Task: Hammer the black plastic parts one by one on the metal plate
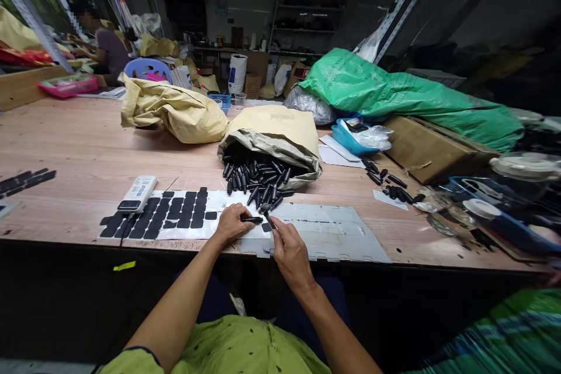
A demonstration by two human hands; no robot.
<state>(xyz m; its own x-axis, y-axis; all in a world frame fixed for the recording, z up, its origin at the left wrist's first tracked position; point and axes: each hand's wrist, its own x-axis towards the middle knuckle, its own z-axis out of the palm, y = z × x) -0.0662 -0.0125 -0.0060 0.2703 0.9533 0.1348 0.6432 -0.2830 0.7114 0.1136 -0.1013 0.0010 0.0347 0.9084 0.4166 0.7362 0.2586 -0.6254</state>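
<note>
My left hand (231, 222) is closed on a small black cylindrical part (252, 220), held level at the table's front edge. Just beside it, my right hand (287, 248) pinches another small black piece (268, 222) between finger and thumb. Both hands hover over a white sheet (175, 228) that carries several black rectangular pads (175, 210). Behind the hands a yellow-brown sack (280, 134) lies open, with a pile of the same black parts (256, 178) spilling out.
A white and black handheld device (137, 194) lies on the sheet at left. Grey metal plate (324, 234) under my right hand. More black parts (390, 184) at right, near a cardboard box (432, 152) and green bags (394, 90). Another person (105, 41) sits far left.
</note>
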